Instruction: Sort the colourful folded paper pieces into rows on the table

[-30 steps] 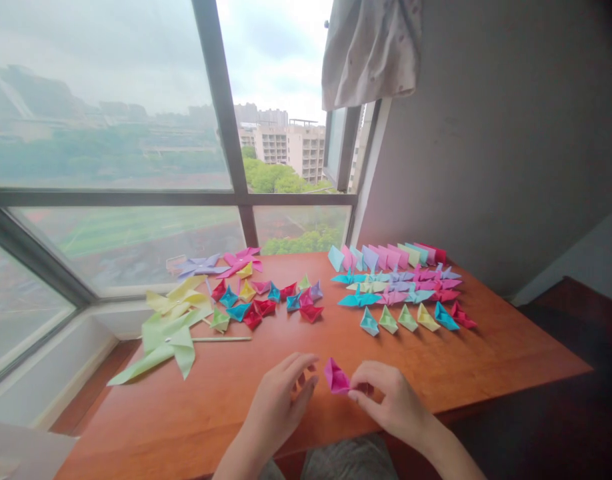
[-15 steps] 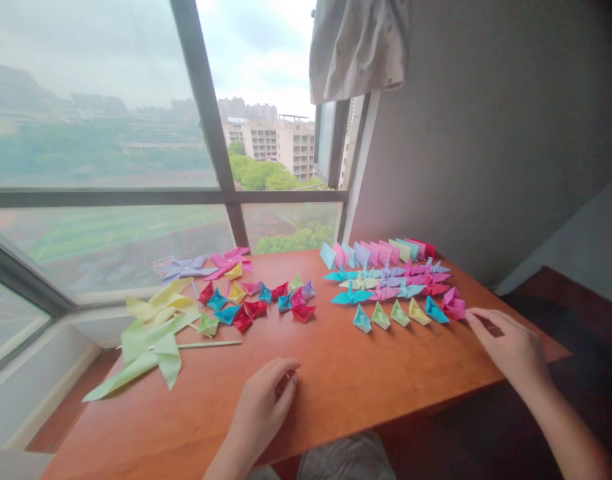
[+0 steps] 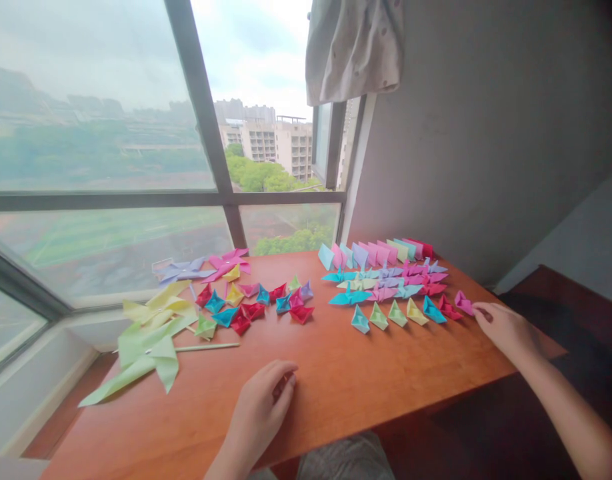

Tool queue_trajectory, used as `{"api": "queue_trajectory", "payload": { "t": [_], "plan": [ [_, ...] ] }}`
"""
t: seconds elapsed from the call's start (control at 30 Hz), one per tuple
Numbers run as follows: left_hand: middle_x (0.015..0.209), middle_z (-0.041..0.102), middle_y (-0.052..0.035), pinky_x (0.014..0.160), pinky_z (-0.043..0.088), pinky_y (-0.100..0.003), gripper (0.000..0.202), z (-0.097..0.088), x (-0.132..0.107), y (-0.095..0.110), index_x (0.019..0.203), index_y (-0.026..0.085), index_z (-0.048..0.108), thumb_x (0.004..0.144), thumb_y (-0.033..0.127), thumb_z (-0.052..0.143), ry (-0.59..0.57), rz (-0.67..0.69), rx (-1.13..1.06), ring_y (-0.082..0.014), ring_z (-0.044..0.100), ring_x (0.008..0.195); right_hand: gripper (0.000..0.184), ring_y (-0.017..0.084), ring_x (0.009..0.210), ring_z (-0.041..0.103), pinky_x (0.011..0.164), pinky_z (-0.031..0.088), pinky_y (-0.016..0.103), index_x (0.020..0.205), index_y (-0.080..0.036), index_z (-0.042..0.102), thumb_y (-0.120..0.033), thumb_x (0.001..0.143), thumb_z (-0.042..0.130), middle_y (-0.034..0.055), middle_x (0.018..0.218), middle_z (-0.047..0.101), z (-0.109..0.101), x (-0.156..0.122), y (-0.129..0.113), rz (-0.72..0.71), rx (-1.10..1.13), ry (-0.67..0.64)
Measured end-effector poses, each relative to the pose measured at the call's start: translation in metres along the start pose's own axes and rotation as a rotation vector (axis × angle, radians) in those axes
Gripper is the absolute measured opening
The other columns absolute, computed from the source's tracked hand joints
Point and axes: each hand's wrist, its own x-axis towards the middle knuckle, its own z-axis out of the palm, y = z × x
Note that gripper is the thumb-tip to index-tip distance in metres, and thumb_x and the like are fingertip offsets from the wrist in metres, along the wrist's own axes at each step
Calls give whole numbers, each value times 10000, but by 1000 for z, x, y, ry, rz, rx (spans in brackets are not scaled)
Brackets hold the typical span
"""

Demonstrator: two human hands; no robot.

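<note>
My right hand (image 3: 506, 328) reaches to the right side of the wooden table (image 3: 336, 380). Its fingertips pinch the right end of a pink folded paper piece (image 3: 463, 303). That piece lies at the right end of a row of small folded pieces (image 3: 401, 312) in blue, green, yellow and red. My left hand (image 3: 263, 407) rests on the table near the front edge, fingers curled together, with nothing seen in them.
Behind the row lie more rows of coloured folded papers (image 3: 386, 273). A cluster of small folded pieces (image 3: 256, 303) sits mid-table. Large paper pinwheels (image 3: 151, 340) on sticks lie at the left by the window. A grey wall stands at the right.
My right hand carried the pink folded piece from the table's front middle to the right end of the front row. My left hand dropped onto the table and curled.
</note>
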Motion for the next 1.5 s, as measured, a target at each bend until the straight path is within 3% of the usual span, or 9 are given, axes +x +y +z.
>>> {"api": "queue_trajectory", "payload": {
  "t": [0.2,0.57,0.73,0.87,1.0,1.1,1.23,1.37,1.5],
  "plan": [
    [864,715,-67,713,539,-278,221,-1,1,3,980,211,676,912,231,466,-19,-4,7,-184,661,735,136,199,596,610,534,388,303,755,-226,704,-308,737,597,101,799,709,4,2,3,42,27,-3],
    [860,711,-55,694,525,-256,204,-1,2,2,973,216,670,907,217,477,-14,3,16,-177,662,733,184,199,606,626,502,372,288,847,-209,705,-325,757,594,122,844,723,14,-1,17,23,18,-20],
    [871,706,-54,694,517,-262,204,-1,1,3,982,210,668,906,214,479,-19,-10,10,-176,656,731,232,199,618,639,512,393,289,889,-205,695,-361,757,587,114,849,727,4,0,9,41,-13,41],
    [828,695,-45,661,499,-258,202,-2,3,6,984,199,666,903,203,481,-32,-16,7,-167,635,687,271,182,649,646,539,425,279,970,-215,699,-384,814,556,84,891,731,-10,-2,-38,34,-25,151],
    [827,694,-42,650,485,-256,202,-3,6,7,985,194,666,898,189,483,-34,-31,-6,-162,625,675,314,168,661,654,637,496,279,1031,-177,696,-391,883,521,87,919,727,-13,-14,-122,-71,166,224],
    [857,704,-47,661,488,-256,206,-2,9,7,990,190,666,895,186,483,-20,-36,-24,-160,630,690,253,171,717,668,696,532,279,992,-197,699,-363,906,530,69,939,731,-6,-31,-191,-142,375,156],
    [854,707,-36,640,488,-247,211,-5,16,2,988,191,667,886,195,482,19,-41,12,-150,632,661,217,166,736,671,690,548,265,1006,-206,686,-295,928,504,52,907,724,10,-57,-265,-206,626,-46],
    [848,699,-23,621,473,-247,216,-25,27,-8,1021,200,657,888,226,489,163,-107,229,-159,644,673,222,164,720,671,664,551,266,1015,-208,678,-250,926,479,51,904,720,27,-74,-303,-227,726,-190],
    [936,688,-42,612,448,-258,221,-54,36,-20,1059,199,638,907,275,497,333,-220,497,-176,649,719,226,174,770,679,698,556,273,1008,-206,682,-234,912,479,57,925,721,37,-82,-311,-208,765,-218]
  ]
}}
